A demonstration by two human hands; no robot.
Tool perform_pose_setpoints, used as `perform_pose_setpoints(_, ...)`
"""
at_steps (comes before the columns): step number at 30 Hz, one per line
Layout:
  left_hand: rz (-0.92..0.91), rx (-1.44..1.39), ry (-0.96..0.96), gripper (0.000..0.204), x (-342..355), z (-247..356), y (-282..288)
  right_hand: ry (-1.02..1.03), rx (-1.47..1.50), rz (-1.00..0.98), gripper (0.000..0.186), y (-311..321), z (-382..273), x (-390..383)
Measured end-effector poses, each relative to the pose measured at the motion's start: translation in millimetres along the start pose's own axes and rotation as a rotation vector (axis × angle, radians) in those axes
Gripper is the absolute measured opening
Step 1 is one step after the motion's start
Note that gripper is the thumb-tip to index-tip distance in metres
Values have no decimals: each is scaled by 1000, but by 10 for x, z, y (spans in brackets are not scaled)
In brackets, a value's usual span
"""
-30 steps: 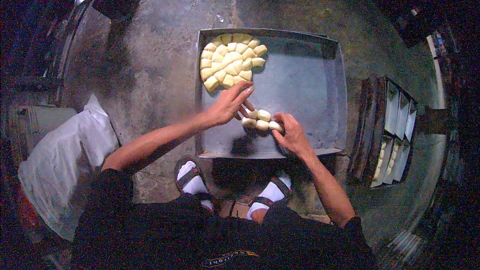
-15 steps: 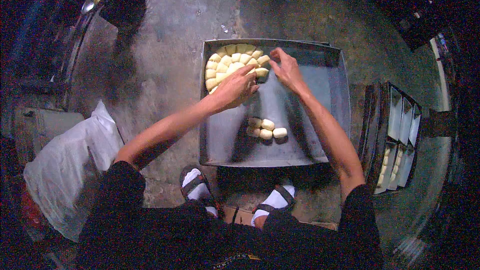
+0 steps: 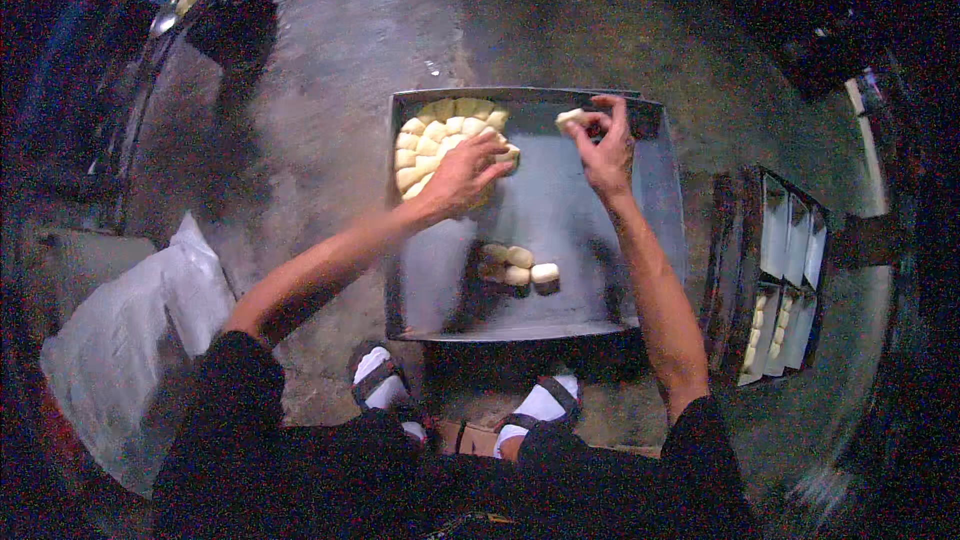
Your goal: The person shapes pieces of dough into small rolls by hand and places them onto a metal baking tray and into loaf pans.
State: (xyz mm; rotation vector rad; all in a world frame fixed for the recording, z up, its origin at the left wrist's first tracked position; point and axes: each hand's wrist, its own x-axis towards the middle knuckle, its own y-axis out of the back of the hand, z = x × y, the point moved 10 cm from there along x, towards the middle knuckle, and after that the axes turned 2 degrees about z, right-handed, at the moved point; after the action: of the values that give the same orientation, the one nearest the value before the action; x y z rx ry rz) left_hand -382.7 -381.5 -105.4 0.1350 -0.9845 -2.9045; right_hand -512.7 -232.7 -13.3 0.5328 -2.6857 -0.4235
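The right hand pinches a dough piece toward one o'clock in the tray; the left hand, fingers loosely spread, is over the cluster at ten. The piece looks light, soft, easily dented: best held gently by its sides.

The rectangular grey metal tray looks dully glossy; inside it, small pale-yellow dough pieces look smooth, matt.
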Motion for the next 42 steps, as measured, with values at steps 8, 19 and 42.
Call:
perform_pose_setpoints(8, -185, -1214, 424, 35, -586, 158, -335, 404, -44, -397, 20, -213, -1095, -1064)
perform_pose_setpoints(19, 136, -180, -270, 20, -844, 1566, 530, -214, 135, -492, 15, -79, -937, -1072)
perform_pose_setpoints(42, -266, -1022, 356, 41, -925, 1027, -48, -162, 66, -658, 18, -145, -1084, -1146)
